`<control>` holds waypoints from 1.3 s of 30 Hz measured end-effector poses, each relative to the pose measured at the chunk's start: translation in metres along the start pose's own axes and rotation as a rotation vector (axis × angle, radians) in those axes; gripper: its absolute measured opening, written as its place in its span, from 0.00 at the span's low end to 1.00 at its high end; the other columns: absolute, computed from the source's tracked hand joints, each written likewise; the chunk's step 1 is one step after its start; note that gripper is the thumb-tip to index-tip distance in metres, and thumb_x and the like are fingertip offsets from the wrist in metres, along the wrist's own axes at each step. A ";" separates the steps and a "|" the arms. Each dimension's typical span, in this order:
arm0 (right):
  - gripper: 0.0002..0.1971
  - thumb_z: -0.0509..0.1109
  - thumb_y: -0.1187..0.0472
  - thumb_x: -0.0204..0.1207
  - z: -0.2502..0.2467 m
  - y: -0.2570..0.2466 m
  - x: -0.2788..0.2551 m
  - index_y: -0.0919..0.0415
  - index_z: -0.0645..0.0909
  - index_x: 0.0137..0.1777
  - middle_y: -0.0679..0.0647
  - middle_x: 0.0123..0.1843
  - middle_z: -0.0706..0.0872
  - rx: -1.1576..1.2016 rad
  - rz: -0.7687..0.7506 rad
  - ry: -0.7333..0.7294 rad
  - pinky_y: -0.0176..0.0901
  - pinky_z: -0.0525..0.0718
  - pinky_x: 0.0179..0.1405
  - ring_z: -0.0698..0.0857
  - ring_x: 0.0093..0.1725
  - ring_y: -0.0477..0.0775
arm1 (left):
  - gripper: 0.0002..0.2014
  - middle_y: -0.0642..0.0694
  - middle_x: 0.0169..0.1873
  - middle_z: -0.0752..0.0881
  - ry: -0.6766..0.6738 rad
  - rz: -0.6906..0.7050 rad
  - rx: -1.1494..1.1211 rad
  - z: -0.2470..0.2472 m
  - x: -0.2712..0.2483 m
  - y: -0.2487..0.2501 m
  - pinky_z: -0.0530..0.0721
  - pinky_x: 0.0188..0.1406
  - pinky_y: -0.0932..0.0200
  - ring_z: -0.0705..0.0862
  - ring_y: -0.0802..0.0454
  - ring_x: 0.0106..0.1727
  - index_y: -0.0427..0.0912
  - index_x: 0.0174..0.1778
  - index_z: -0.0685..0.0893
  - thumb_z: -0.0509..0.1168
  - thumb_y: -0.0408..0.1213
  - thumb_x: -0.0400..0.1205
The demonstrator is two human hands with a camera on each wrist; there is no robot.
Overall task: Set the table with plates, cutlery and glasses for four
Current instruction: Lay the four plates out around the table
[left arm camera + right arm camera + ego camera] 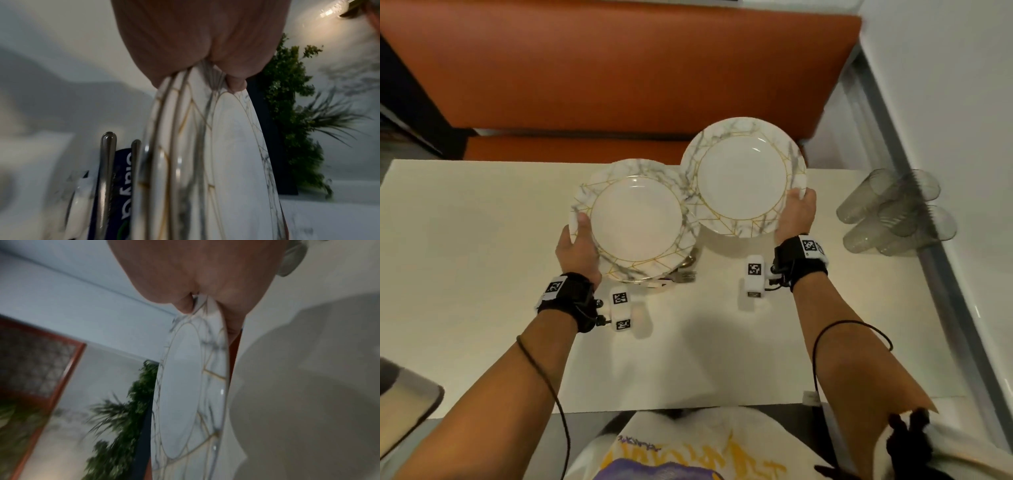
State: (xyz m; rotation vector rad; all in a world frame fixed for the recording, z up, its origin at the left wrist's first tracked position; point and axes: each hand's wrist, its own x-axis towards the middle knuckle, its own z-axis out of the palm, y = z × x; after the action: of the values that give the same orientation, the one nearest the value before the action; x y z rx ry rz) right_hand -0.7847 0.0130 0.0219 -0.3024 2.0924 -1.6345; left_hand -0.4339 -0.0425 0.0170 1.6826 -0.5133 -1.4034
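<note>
My left hand (578, 236) grips the left rim of a stack of marble-patterned plates (637, 222) with gold lines, held over the white table (482, 274). In the left wrist view the stack of plates (195, 146) shows several rims, pinched by my left hand (205, 65). Cutlery (685, 274) pokes out beneath the stack, and the cutlery (107, 170) handles show under the plates. My right hand (796, 212) holds a single plate (743, 178) by its right rim, raised toward the far right. The right wrist view shows that plate (185, 386) pinched by my right hand (205, 301).
Several clear glasses (893, 212) lie on their sides at the table's right edge, by the wall. An orange bench (619, 68) runs along the far side. A green plant (292, 113) stands in the background.
</note>
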 end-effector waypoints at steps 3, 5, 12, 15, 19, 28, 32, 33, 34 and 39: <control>0.08 0.56 0.60 0.87 -0.004 0.019 0.033 0.61 0.76 0.56 0.53 0.50 0.81 0.015 0.091 0.067 0.49 0.82 0.52 0.80 0.49 0.55 | 0.43 0.47 0.76 0.79 0.094 -0.019 -0.060 0.003 0.010 0.005 0.78 0.77 0.43 0.77 0.48 0.74 0.48 0.91 0.61 0.71 0.60 0.83; 0.12 0.56 0.59 0.88 -0.006 0.036 0.048 0.63 0.78 0.63 0.55 0.54 0.82 -0.056 0.132 0.072 0.50 0.81 0.54 0.81 0.53 0.58 | 0.45 0.47 0.77 0.79 0.141 -0.006 -0.093 0.006 0.012 0.009 0.82 0.73 0.45 0.80 0.47 0.73 0.47 0.91 0.61 0.73 0.60 0.82; 0.20 0.55 0.56 0.89 -0.009 0.083 0.072 0.62 0.73 0.77 0.61 0.70 0.82 -0.281 0.247 -0.030 0.51 0.81 0.64 0.82 0.67 0.64 | 0.08 0.59 0.41 0.79 0.226 0.020 -0.110 0.024 0.011 0.011 0.84 0.66 0.49 0.82 0.60 0.43 0.57 0.59 0.82 0.69 0.54 0.87; 0.20 0.56 0.56 0.90 -0.011 0.089 0.079 0.63 0.73 0.78 0.62 0.71 0.82 -0.319 0.273 -0.041 0.49 0.79 0.60 0.82 0.68 0.64 | 0.30 0.60 0.44 0.81 0.234 0.039 -0.100 0.030 0.010 0.009 0.85 0.66 0.49 0.84 0.54 0.53 0.43 0.82 0.76 0.69 0.54 0.87; 0.20 0.61 0.56 0.86 -0.006 0.084 0.085 0.66 0.75 0.73 0.58 0.61 0.83 -0.401 0.298 -0.093 0.47 0.81 0.53 0.84 0.58 0.59 | 0.43 0.49 0.70 0.84 0.250 0.015 -0.129 0.036 0.014 0.006 0.83 0.72 0.47 0.82 0.51 0.66 0.44 0.90 0.62 0.72 0.57 0.84; 0.29 0.67 0.61 0.61 0.008 0.093 0.110 0.68 0.82 0.65 0.64 0.63 0.87 -0.560 0.265 -0.160 0.44 0.84 0.46 0.88 0.58 0.67 | 0.45 0.48 0.72 0.82 0.239 -0.010 -0.109 0.041 0.019 0.002 0.79 0.76 0.43 0.81 0.49 0.69 0.47 0.90 0.62 0.73 0.60 0.82; 0.28 0.73 0.68 0.72 0.011 0.091 0.108 0.66 0.74 0.74 0.64 0.70 0.82 -0.590 0.252 -0.149 0.54 0.87 0.62 0.84 0.67 0.66 | 0.38 0.51 0.66 0.89 0.207 0.020 -0.106 0.035 0.025 -0.004 0.85 0.71 0.37 0.88 0.48 0.66 0.49 0.81 0.78 0.76 0.62 0.77; 0.29 0.73 0.69 0.73 0.012 0.090 0.108 0.66 0.74 0.75 0.63 0.71 0.81 -0.599 0.255 -0.144 0.55 0.86 0.64 0.83 0.68 0.67 | 0.34 0.50 0.64 0.91 0.197 0.036 -0.100 0.035 0.025 -0.005 0.88 0.67 0.37 0.90 0.47 0.64 0.50 0.76 0.82 0.76 0.62 0.77; 0.29 0.73 0.68 0.73 0.012 0.088 0.107 0.66 0.73 0.75 0.64 0.72 0.79 -0.616 0.261 -0.140 0.56 0.86 0.65 0.82 0.69 0.67 | 0.31 0.50 0.62 0.92 0.186 0.043 -0.098 0.034 0.024 -0.004 0.90 0.64 0.38 0.91 0.47 0.62 0.51 0.73 0.84 0.76 0.62 0.77; 0.32 0.73 0.59 0.73 0.009 0.067 0.089 0.60 0.70 0.77 0.63 0.76 0.72 -0.876 0.189 -0.058 0.61 0.77 0.69 0.71 0.74 0.68 | 0.41 0.47 0.65 0.91 0.155 0.007 -0.074 0.031 0.022 -0.003 0.90 0.64 0.37 0.90 0.44 0.64 0.48 0.79 0.81 0.78 0.66 0.73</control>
State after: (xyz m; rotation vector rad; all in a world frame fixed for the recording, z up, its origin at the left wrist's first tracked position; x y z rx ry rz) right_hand -0.8502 -0.0158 -0.0632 -0.3957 2.5788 -0.5177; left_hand -0.4574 -0.0686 0.0024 1.7113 -0.3751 -1.2603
